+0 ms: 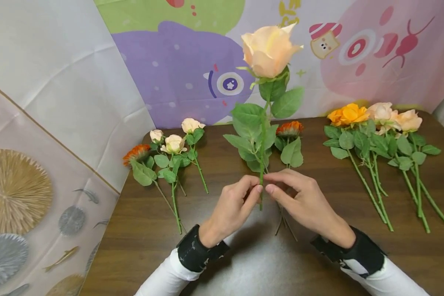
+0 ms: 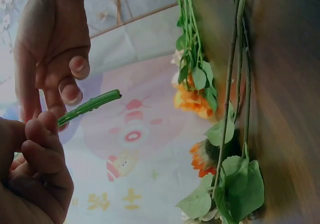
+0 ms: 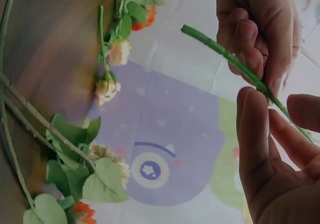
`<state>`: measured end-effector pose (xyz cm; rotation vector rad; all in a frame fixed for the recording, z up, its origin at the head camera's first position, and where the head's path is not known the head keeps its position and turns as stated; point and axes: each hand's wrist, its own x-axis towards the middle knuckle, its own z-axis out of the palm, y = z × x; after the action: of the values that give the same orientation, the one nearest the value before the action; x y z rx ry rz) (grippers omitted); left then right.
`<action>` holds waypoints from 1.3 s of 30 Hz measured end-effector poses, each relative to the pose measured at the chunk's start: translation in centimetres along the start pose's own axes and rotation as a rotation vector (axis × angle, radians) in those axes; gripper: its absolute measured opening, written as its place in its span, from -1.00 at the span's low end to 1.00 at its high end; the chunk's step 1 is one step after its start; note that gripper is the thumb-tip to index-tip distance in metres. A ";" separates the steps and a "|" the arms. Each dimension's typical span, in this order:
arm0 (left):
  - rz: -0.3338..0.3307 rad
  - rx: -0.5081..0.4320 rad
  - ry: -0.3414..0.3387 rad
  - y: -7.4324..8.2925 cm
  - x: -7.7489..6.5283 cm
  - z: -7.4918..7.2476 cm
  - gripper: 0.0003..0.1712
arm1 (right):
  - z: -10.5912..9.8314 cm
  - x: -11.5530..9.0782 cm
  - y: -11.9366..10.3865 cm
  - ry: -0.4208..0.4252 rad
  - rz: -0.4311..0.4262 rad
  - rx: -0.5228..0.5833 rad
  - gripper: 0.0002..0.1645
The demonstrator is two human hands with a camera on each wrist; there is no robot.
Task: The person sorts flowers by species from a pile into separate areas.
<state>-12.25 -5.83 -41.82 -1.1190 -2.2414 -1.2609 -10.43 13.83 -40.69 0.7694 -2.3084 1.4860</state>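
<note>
A large peach rose [image 1: 268, 51] with green leaves stands upright in front of me. My left hand [image 1: 231, 203] pinches its green stem [image 2: 95, 106] low down between thumb and forefinger, and the stem's cut end sticks out below. Close beside the stem on the other side is my right hand [image 1: 305, 201], its thumb and forefinger apart. In the right wrist view, the right fingers [image 3: 256, 139] lie right at the stem without curling round it. Behind the hands, an orange-red flower [image 1: 290, 129] lies on the table with thin brown stems.
At the left of the brown table [image 1: 140, 255] lie another orange-red flower [image 1: 137, 154] and several small cream roses [image 1: 174, 144]. On the right are orange roses [image 1: 349, 114] and peach roses [image 1: 408, 120] with long stems. A cartoon-printed cloth [image 1: 192, 70] hangs behind.
</note>
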 end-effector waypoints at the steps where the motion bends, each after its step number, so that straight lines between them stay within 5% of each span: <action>1: 0.005 -0.006 -0.010 0.0 0.0 0.1 -0.93 | 0.1 0.0 0.0 0.009 -0.003 0.010 -0.71; 10: 0.024 -0.047 -0.075 0.2 -0.2 0.8 -0.92 | -0.6 0.0 -0.1 0.098 -0.039 -0.022 -0.76; 23: 0.021 0.022 -0.060 0.1 -0.1 -0.1 -0.79 | -10.4 1.9 3.5 0.239 0.173 -0.588 -0.83; 29: 0.029 0.041 -0.073 0.1 -0.1 0.0 -0.79 | -15.9 0.5 6.0 0.174 0.441 -0.788 -0.72; 34: 0.034 0.050 -0.086 0.2 -0.1 0.0 -0.78 | -19.1 -1.1 7.5 0.061 0.748 -0.815 -0.59; 39: 0.044 0.062 -0.086 0.3 0.0 -0.1 -0.78 | -20.8 -2.4 9.2 -0.027 0.894 -0.808 -0.57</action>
<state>-12.08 -5.78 -41.61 -1.2142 -2.2886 -1.1382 -14.70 36.28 -39.98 -0.5213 -3.0594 0.5611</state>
